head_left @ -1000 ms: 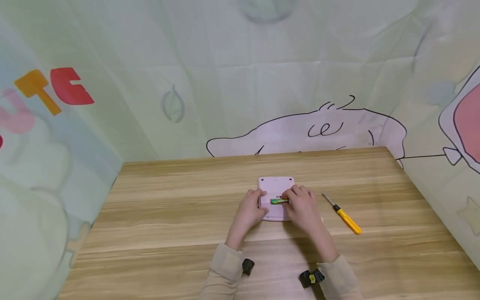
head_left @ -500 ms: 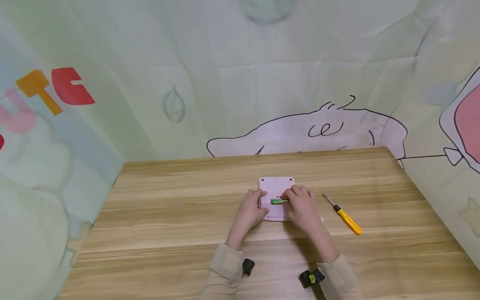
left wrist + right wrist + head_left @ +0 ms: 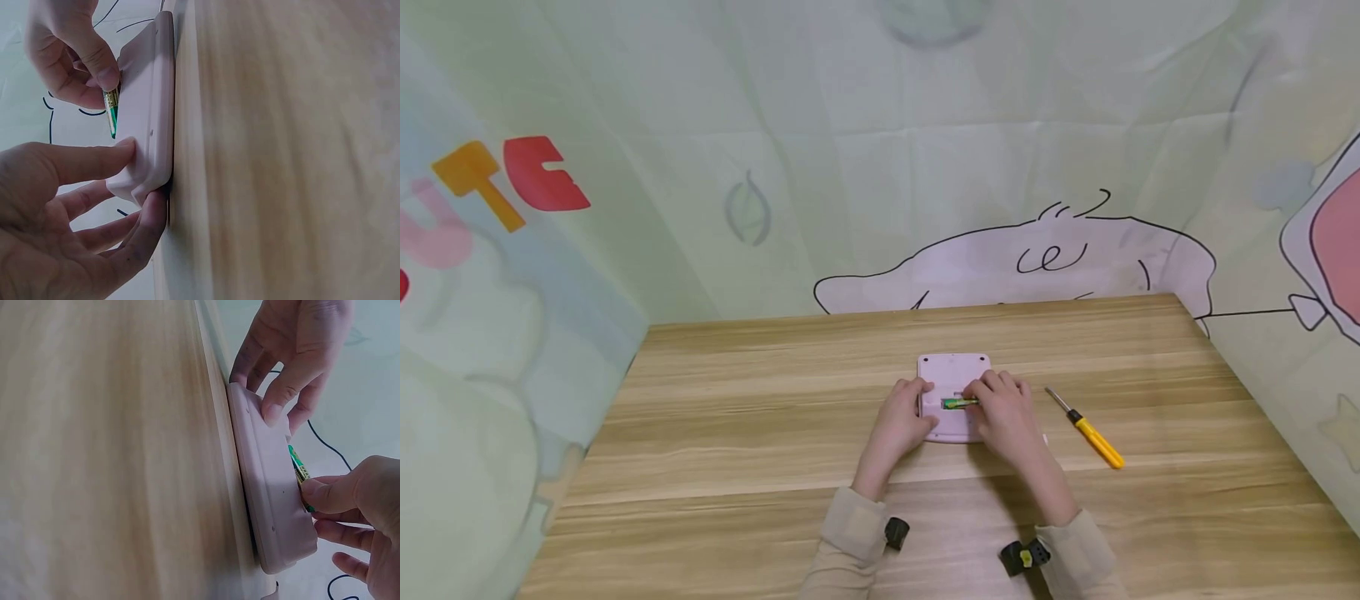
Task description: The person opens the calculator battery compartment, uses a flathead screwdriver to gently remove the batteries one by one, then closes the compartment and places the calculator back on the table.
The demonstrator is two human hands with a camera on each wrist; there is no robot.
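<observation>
A pale pink calculator [image 3: 951, 372] lies on the table with its back up and a battery slot in its middle. My left hand [image 3: 901, 417] grips its left side, thumb on the back face and fingers at the edge, as the left wrist view shows. My right hand [image 3: 1006, 417] pinches a green and gold battery [image 3: 298, 465] between thumb and fingers. The battery sits at the slot, one end tilted up from the back in the left wrist view. How deep it goes into the slot is hidden.
A yellow-handled screwdriver [image 3: 1093, 437] lies to the right of my right hand. A small pale piece [image 3: 1045, 438] shows beside the right wrist, mostly hidden. The wood-grain table [image 3: 737, 417] ends at a printed cloth backdrop [image 3: 820, 167] behind and on both sides.
</observation>
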